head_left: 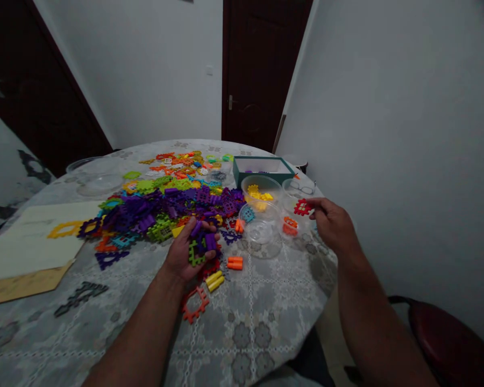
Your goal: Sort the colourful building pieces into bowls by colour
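Note:
My left hand point(190, 249) lies palm up on the round table point(246, 317), fingers curled round several plastic pieces, purple and green ones among them. It sits at the near edge of a big heap of purple, green and orange interlocking pieces point(173, 204). My right hand point(331, 223) hovers at the table's right side and pinches a red square piece point(302, 207) over a clear bowl point(292, 226) that holds red pieces. Other clear bowls stand close: one with yellow pieces point(261, 189), one with a blue piece point(253, 215), one empty point(263, 236).
A teal box point(262, 166) stands behind the bowls, with glasses point(302, 187) beside it. Orange point(234, 263) and yellow point(214, 280) tubes and a red frame piece point(195, 304) lie near my left hand. Sheets of card point(28, 242) lie at left. A dark red chair point(447, 333) stands at lower right.

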Motion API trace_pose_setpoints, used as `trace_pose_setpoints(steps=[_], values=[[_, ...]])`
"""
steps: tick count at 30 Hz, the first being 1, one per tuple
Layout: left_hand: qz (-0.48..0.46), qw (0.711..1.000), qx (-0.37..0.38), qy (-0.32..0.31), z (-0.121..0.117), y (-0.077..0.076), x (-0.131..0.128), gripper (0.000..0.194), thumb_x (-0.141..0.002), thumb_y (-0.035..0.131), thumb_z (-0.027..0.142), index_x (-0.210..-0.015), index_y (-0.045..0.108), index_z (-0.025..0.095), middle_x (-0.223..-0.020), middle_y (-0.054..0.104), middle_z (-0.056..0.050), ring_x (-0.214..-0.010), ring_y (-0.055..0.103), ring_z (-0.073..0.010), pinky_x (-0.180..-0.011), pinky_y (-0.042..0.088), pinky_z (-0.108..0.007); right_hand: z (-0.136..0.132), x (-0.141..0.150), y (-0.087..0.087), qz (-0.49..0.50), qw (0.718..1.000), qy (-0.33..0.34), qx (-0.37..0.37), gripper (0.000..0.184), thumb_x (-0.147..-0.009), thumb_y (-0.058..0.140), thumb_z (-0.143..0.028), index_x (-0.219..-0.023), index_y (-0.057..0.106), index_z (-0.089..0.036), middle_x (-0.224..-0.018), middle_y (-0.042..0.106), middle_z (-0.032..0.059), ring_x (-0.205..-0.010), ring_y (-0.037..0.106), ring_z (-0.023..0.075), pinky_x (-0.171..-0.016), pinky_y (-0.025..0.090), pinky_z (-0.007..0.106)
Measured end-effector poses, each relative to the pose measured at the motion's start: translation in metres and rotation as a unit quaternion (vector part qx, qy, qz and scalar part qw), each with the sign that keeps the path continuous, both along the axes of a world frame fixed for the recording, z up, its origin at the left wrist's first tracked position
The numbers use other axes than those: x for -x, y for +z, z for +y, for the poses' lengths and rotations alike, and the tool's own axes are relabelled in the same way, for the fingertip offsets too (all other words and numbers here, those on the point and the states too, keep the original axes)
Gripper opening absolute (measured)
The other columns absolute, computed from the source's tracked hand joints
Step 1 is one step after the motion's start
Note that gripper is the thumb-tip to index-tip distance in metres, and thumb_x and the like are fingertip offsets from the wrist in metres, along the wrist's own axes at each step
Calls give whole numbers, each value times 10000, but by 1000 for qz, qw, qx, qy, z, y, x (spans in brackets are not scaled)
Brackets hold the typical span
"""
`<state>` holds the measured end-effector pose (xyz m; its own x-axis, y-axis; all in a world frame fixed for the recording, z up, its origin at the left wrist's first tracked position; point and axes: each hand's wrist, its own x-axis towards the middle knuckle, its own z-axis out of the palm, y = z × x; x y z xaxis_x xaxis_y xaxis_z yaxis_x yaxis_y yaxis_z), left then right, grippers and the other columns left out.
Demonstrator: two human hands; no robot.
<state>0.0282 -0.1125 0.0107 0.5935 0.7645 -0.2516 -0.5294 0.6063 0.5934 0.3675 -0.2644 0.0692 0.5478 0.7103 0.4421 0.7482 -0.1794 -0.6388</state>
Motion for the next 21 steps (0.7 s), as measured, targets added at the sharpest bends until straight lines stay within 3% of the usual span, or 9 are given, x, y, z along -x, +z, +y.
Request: trace_pose_setpoints(steps=[7, 12, 14, 17, 21], values=[[18, 1000, 6, 15, -4, 3, -2, 224, -1036, 592, 347, -902, 625, 171, -890, 720, -75, -736, 757, -225, -371, 484, -231, 1, -20, -29, -40, 998, 23, 51, 425, -849, 453, -161, -1122, 774, -211, -1097, 803, 69, -1005, 730, 228, -959, 539, 386], [41, 999, 13, 33, -3, 0, -1, 173, -991, 675, 311, -920, 659, 154, -895, 745, -91, -720, 759, -222, -374, 491, -230, 5, -21, -29, -97, 992, -8, 83, 411, -847, 449, -137, -1093, 773, -200, -1092, 801, 106, -981, 736, 251, -945, 549, 405], [53, 998, 15, 22, -3, -2, -1, 194, -971, 707, 322, -926, 679, 136, -853, 744, -106, -656, 738, -206, -377, 485, -221, 6, -18, -25, -136, 989, -24, 59, 391, -847, 452, -145, -1072, 770, -180, -1085, 792, 133, -993, 731, 270, -961, 549, 428], [57, 998, 14, -8, -4, -4, -1, 244, -960, 725, 352, -916, 697, 113, -809, 739, -124, -601, 708, -184, -376, 466, -202, 12, 1, -15, -151, 988, -9, -17, 359, -869, 453, -170, -1058, 758, -181, -1156, 770, 137, -1072, 718, 279, -1017, 536, 449], [31, 999, 3, -11, -7, -3, 1, 238, -936, 758, 343, -893, 692, 118, -828, 741, -119, -647, 714, -181, -376, 452, -186, 24, 61, 3, -76, 989, 121, -30, 322, -933, 495, -223, -1137, 744, -221, -1175, 771, 94, -1016, 728, 249, -987, 554, 427]])
